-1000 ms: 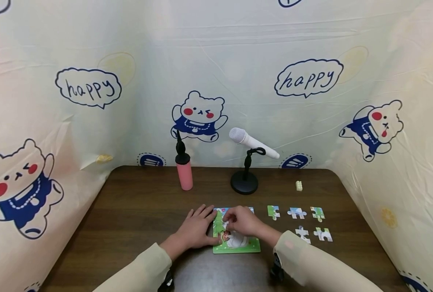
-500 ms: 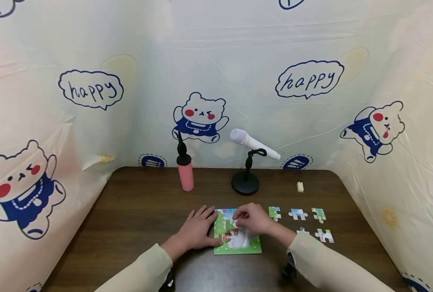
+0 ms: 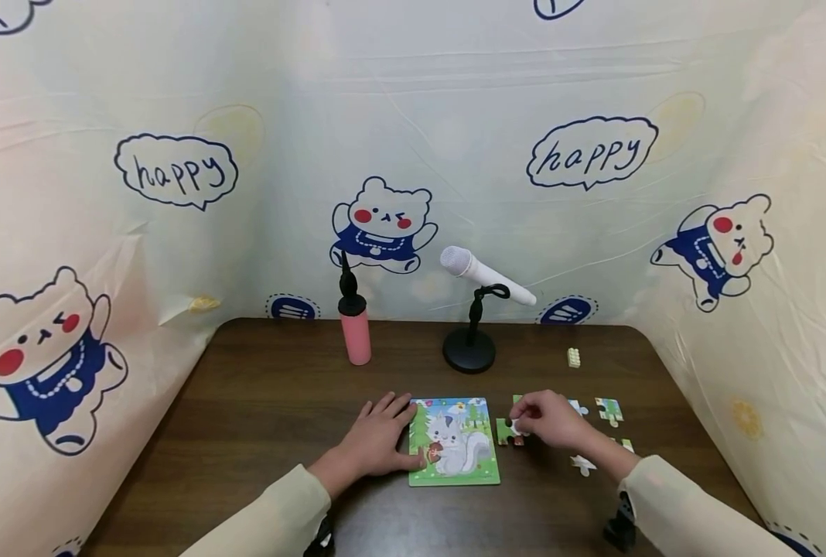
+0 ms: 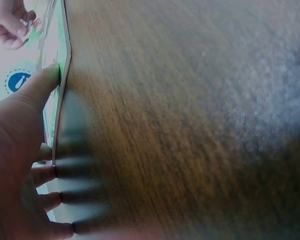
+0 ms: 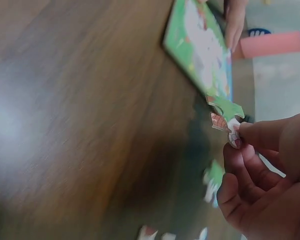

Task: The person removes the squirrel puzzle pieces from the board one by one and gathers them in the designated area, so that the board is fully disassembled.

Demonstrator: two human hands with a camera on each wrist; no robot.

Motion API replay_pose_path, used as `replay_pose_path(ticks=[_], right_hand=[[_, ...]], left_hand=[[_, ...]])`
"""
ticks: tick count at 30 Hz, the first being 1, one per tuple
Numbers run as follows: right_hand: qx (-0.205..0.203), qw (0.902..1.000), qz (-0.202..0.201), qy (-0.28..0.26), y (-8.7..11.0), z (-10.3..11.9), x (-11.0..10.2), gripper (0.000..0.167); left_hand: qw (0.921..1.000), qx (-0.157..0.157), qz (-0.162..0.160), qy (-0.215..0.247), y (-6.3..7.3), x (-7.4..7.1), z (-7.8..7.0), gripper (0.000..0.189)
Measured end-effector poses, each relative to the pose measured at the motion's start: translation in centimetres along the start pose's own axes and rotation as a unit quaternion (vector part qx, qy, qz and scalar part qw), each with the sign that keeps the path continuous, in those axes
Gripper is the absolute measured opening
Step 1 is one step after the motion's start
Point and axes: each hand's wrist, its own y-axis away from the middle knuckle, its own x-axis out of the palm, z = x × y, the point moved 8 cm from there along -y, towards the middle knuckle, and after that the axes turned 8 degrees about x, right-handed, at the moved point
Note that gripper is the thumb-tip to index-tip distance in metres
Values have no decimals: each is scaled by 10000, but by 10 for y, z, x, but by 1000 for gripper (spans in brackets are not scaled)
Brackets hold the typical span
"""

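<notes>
My right hand (image 3: pixel 555 418) pinches a green jigsaw piece (image 3: pixel 506 433) between thumb and fingers, just right of the puzzle board. In the right wrist view, the jigsaw piece (image 5: pixel 230 107) shows green, brown and white printing and sticks out past the fingertips. The square puzzle board (image 3: pixel 488 473) carries a picture of a white squirrel on green. My left hand (image 3: pixel 378 437) rests at its left side, fingers spread on the table. Its thumb (image 4: pixel 51 75) lies on the board's edge in the left wrist view.
Several loose jigsaw pieces lie to the right, such as one (image 3: pixel 609 410) partly blue and green; my right hand covers some. Behind stand a pink pump (image 3: pixel 357 338) with black nozzle and a white microphone (image 3: pixel 489 275) on a black stand (image 3: pixel 469 353). A small cream block (image 3: pixel 574 357) sits back right.
My right hand has lifted off the puzzle board and moved right with the jigsaw piece, uncovering the squirrel picture. My left hand has stayed in place.
</notes>
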Motion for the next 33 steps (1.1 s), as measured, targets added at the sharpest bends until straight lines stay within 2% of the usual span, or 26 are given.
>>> replay_pose_path(ticks=[9, 28, 33], right_hand=[[16, 9998, -133, 122, 16, -25, -1, 8], [242, 9954, -584, 714, 18, -33, 0, 9], [233, 9935, -704, 863, 18, -33, 0, 11]], left_hand=[[10000, -3, -1, -4, -1, 0, 0, 103], [10000, 22, -35, -5, 0, 0, -1, 103], [9998, 74, -75, -161, 1, 0, -1, 102]])
